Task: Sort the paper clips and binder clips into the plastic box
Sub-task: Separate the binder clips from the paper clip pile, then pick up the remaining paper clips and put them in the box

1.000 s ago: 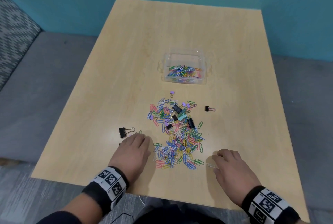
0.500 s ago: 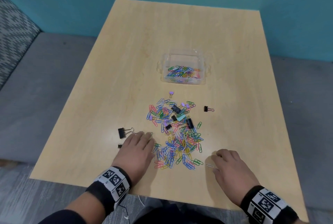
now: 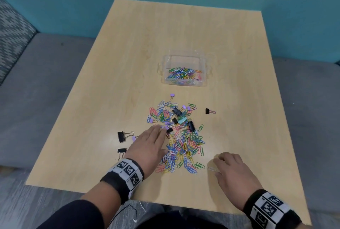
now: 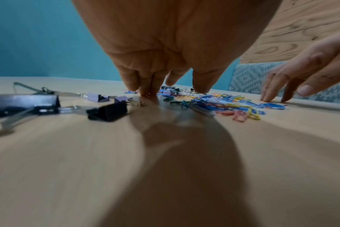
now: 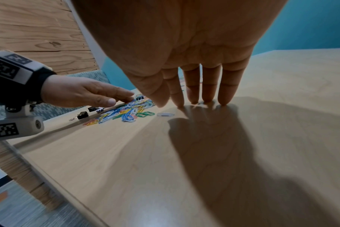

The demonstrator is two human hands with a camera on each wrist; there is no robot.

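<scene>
A heap of coloured paper clips (image 3: 181,142) mixed with small black, purple and teal binder clips lies in the middle of the wooden table (image 3: 128,54). Beyond it stands the clear plastic box (image 3: 184,71) with paper clips inside. My left hand (image 3: 150,142) lies flat with straight fingers reaching onto the heap's left edge, fingertips (image 4: 145,92) touching the table among the clips. My right hand (image 3: 231,166) rests on its fingertips (image 5: 207,100) on bare table to the right of the heap, holding nothing. A white paper clip (image 3: 211,169) lies just beside its thumb.
Two black binder clips (image 3: 122,135) (image 3: 121,150) and a small purple one (image 3: 134,138) lie left of my left hand. Another black binder clip (image 3: 209,111) sits alone right of the heap, a purple one (image 3: 172,96) in front of the box. A grey bench surrounds the table.
My left hand has slid forward and to the right, from the table's near edge onto the left side of the heap. My right hand has stayed in place.
</scene>
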